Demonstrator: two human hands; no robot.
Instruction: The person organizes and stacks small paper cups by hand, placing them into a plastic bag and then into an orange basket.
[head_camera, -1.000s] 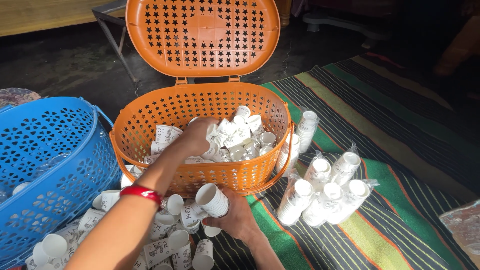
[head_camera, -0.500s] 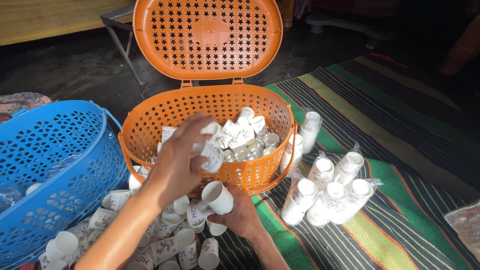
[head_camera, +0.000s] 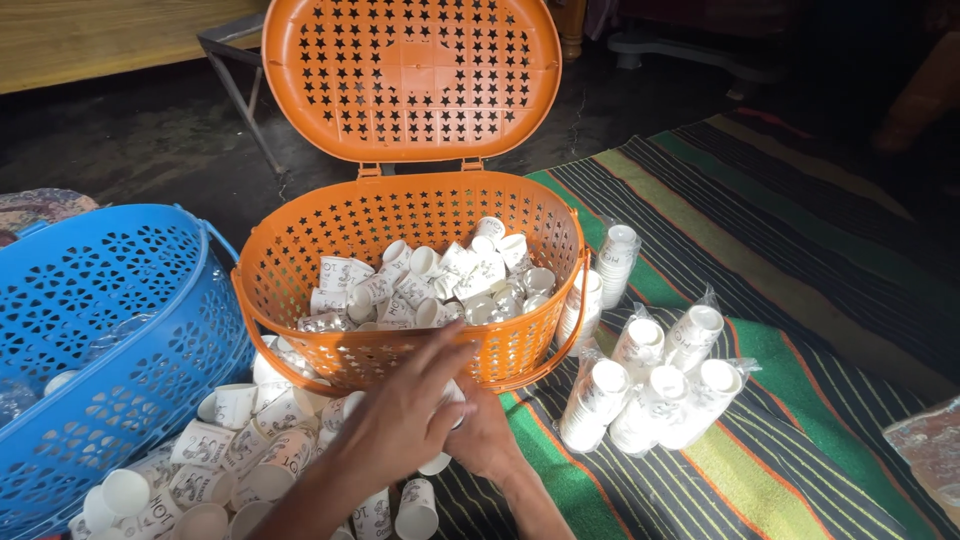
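My left hand (head_camera: 405, 415) and my right hand (head_camera: 485, 440) meet just in front of the orange basket (head_camera: 530, 345). The right hand grips a white paper cup (head_camera: 436, 464), whose rim shows below the fingers. The left hand lies over it with fingers spread, and whatever it holds is hidden. The basket stands with its lid (head_camera: 410, 70) up and holds several loose printed paper cups (head_camera: 440, 285). More loose cups (head_camera: 240, 440) lie in a heap on the floor under my left arm.
A blue basket (head_camera: 110, 330) stands at the left, touching the cup heap. Plastic-wrapped stacks of cups (head_camera: 650, 390) lie right of the orange basket on a striped mat (head_camera: 800, 430). A metal frame leg (head_camera: 240, 90) stands behind.
My left hand has come out of the orange basket and down onto my right hand and its cup. The view has shifted slightly.
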